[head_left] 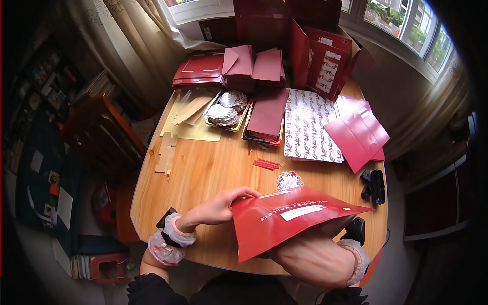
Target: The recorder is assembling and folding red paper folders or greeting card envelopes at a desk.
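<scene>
A red glossy card wallet (269,229) with white print is tilted up in front of me near the table's front edge. My left hand (216,207) pinches its upper left edge, thumb and fingers closed. From the lower right my right forearm (317,259) reaches under or inside the wallet; I cannot tell which. The card hides the right hand's fingers. Just beyond the wallet's top edge lies a round scalloped tag (290,180) with a red decoration. Small red label strips (266,163) lie a little farther off.
Trays hold round silvery tags (223,114) and dark red envelopes (267,114). Patterned sheets (310,127) and pink-red wallets (358,134) lie right. Red card stacks (201,66) and an open red box (325,61) stand behind. Black objects (373,187) sit at the right edge, a wooden chair (101,137) left.
</scene>
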`<state>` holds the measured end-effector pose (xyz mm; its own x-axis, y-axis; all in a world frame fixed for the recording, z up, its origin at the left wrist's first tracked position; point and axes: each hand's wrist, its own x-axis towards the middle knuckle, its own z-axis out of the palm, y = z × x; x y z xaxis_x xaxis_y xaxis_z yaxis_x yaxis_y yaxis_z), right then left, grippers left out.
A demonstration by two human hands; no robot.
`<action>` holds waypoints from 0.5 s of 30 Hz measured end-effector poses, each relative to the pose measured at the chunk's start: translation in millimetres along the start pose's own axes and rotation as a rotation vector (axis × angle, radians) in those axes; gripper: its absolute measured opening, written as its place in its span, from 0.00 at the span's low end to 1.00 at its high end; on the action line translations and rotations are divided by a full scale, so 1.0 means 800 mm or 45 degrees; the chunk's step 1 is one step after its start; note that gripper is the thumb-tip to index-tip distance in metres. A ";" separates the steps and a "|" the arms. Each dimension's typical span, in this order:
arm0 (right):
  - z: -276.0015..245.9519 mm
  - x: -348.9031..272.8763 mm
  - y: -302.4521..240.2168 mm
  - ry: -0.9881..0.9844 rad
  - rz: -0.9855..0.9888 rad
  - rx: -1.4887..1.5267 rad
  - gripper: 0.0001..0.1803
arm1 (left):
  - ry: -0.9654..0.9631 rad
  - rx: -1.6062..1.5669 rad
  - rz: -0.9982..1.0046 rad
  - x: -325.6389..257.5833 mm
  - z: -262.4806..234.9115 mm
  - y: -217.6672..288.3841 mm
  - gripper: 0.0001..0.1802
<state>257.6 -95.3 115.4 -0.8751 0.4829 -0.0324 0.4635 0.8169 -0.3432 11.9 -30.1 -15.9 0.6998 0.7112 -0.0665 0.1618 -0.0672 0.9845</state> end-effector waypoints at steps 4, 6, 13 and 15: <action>-0.002 0.001 0.000 -0.031 -0.015 -0.015 0.17 | -0.038 -0.046 -0.049 0.001 -0.001 0.002 0.26; -0.001 0.001 0.000 -0.083 -0.024 -0.055 0.17 | -0.020 -0.040 -0.014 0.002 0.000 0.002 0.25; 0.005 -0.001 -0.002 0.007 -0.039 -0.114 0.17 | -0.049 -0.187 -0.064 0.002 -0.001 -0.007 0.29; 0.001 0.000 -0.002 -0.038 -0.023 -0.091 0.17 | -0.049 -0.191 -0.066 0.002 -0.002 -0.008 0.30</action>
<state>256.6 -96.7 114.9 -0.8868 0.4589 -0.0554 0.4553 0.8465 -0.2758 10.8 -27.4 -22.0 0.7197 0.6835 -0.1215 0.0952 0.0762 0.9925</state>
